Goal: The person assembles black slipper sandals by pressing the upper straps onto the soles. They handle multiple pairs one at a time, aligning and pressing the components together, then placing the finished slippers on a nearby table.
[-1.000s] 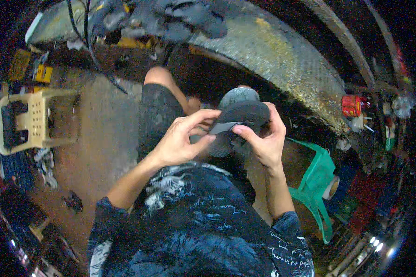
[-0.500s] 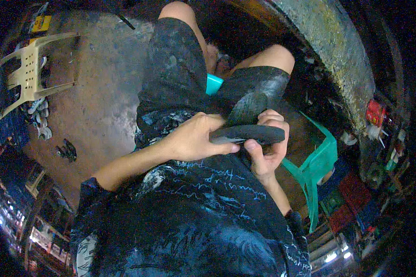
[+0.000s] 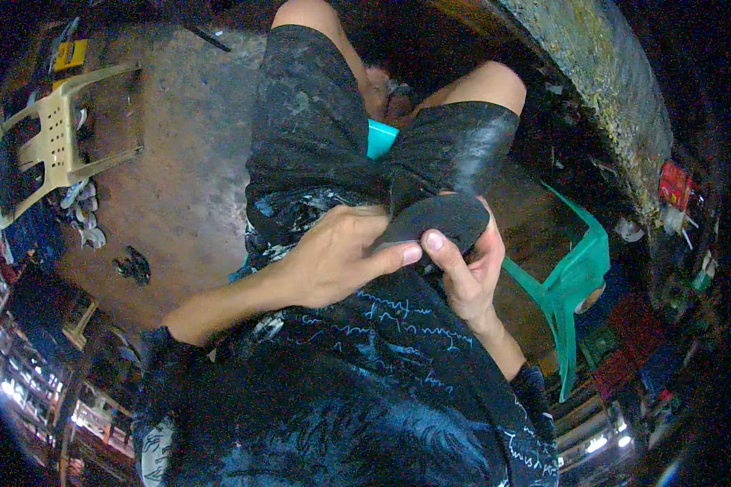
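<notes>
Dark flat sole piece (image 3: 439, 219) over lap, pinched at near edge between left hand (image 3: 333, 260) and right hand (image 3: 471, 268), both closed on it; likely light, flexible rubber, best gripped by rim.

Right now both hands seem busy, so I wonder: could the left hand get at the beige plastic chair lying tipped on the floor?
Probably not: the left hand grips the dark oval sole piece, and the beige plastic chair lies well off across bare floor.
</notes>
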`<state>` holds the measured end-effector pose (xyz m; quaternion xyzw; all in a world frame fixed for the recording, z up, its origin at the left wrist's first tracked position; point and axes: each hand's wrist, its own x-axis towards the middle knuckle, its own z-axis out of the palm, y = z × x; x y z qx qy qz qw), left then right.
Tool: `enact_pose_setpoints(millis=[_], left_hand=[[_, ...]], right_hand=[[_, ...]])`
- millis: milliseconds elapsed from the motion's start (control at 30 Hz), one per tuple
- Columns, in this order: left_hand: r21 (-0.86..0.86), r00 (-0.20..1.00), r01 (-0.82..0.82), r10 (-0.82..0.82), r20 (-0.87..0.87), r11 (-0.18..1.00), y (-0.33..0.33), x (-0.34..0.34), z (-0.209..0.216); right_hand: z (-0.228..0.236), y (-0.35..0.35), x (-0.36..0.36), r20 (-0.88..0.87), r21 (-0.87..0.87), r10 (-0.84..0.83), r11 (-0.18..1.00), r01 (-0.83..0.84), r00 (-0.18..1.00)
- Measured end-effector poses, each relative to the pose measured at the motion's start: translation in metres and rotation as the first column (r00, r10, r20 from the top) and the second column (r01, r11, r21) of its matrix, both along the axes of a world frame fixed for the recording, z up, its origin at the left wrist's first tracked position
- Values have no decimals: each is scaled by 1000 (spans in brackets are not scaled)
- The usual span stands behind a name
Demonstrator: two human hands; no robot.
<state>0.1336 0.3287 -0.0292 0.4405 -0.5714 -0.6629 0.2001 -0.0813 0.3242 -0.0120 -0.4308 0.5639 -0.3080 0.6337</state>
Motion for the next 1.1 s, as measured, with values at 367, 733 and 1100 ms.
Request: enact_pose_setpoints(millis=[367, 733, 1100], left_hand=[[251, 906, -413, 422, 21, 875, 10, 1, 5], [542, 694, -556, 711, -114, 630, 22, 5, -2], [372, 788, -550, 612, -66, 748, 24, -5, 4]], right_hand=[[-10, -15, -16, -164, -267, 231, 926, -268, 959], [-44, 13, -18, 69, -145, 253, 960, -241, 965], [-37, 3, -7, 323, 300, -129, 954, 28, 938]])
